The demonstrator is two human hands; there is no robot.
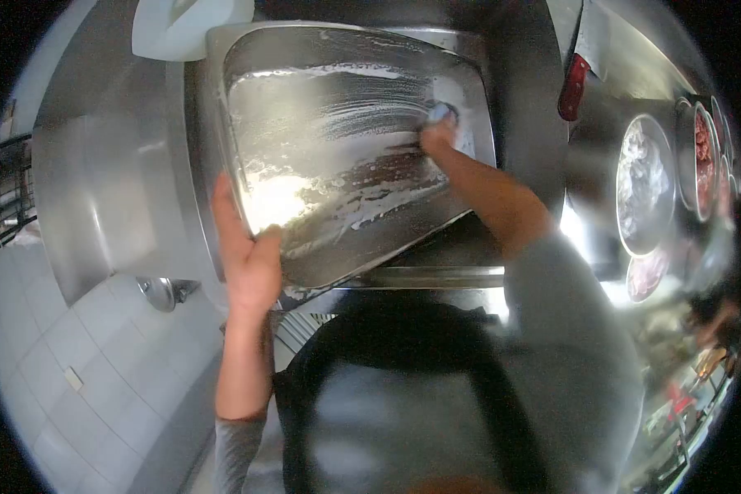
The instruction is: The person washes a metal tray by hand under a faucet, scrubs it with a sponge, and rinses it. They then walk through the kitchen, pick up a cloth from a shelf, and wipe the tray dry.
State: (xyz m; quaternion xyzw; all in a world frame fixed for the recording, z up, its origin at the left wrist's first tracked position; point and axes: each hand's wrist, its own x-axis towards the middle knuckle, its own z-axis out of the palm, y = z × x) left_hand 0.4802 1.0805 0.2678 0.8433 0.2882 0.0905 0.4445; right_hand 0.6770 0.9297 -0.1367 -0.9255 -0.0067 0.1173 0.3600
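Observation:
A large rectangular metal tray (346,156) lies tilted over the sink (523,82), its inside streaked with white soap suds (370,103). My left hand (251,259) is closed round the tray's near left edge, thumb over the rim and fingers on the outer side. Inside the tray, toward its right end, my right hand (439,138) presses a small bluish-grey scrubbing pad (442,112) onto the soapy metal. The pad is mostly covered by the fingers and slightly blurred. Curved wipe marks run through the foam to the left of it.
A knife with a red handle (575,86) rests on the right-hand counter. Beyond it stand a bowl with whitish contents (644,185) and a bowl of red, meat-like pieces (704,160). A white plastic container (193,33) is at the upper left, above a metal basin (103,198).

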